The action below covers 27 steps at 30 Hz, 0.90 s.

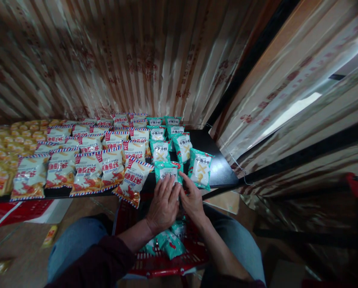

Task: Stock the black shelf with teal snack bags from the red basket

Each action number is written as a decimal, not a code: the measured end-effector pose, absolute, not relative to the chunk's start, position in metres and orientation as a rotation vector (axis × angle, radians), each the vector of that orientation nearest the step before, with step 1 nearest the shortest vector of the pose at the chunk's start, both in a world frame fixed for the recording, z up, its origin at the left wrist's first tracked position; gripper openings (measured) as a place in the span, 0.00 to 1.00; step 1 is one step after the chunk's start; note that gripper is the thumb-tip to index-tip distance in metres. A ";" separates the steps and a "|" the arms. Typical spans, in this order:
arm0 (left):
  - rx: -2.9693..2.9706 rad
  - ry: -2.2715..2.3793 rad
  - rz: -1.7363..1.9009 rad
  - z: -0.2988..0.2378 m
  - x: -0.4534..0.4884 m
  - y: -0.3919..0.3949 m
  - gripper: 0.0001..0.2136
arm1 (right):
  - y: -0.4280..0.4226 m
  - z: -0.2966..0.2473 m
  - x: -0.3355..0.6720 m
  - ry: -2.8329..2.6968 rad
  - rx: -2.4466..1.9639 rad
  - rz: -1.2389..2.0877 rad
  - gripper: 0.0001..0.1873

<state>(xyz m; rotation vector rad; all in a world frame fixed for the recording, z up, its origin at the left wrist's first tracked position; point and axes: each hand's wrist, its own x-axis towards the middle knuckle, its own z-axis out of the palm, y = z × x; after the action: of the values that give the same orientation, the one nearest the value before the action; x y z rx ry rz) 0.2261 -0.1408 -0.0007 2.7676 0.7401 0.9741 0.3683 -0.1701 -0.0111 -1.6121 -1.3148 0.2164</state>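
A teal snack bag (167, 169) leans at the front edge of the black shelf, its lower part hidden behind my hands. My left hand (164, 202) lies on the front of this bag with its fingers stretched out. At the bag's right edge is my right hand (193, 200), thumb and index finger apart and touching its side. Another teal bag (200, 169) leans just to the right, and more teal bags (161, 152) stand in two columns behind. Below my hands, a red basket (155, 272) between my knees contains several teal bags (170, 243).
White, red and orange snack bags (87, 172) fill rows to the left, one (133, 181) tilted over the front edge. Small yellow packs (1, 160) crowd the far left. The black shelf (219, 164) ends at a post on the right. Printed sheeting (155, 60) hangs behind.
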 end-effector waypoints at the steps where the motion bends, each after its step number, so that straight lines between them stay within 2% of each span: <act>1: 2.773 0.754 0.968 0.000 0.226 -0.141 0.25 | -0.169 -0.012 0.368 -1.294 -1.615 0.212 0.21; 27: 2.656 0.925 0.851 0.012 0.230 -0.131 0.31 | -0.112 0.014 0.367 -1.243 -1.620 0.121 0.21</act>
<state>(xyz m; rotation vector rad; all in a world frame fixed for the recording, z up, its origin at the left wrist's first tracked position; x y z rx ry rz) 0.2304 -0.1306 0.0118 2.6556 0.9246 0.8509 0.3667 -0.1118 0.0137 -1.6197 -1.2432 0.1213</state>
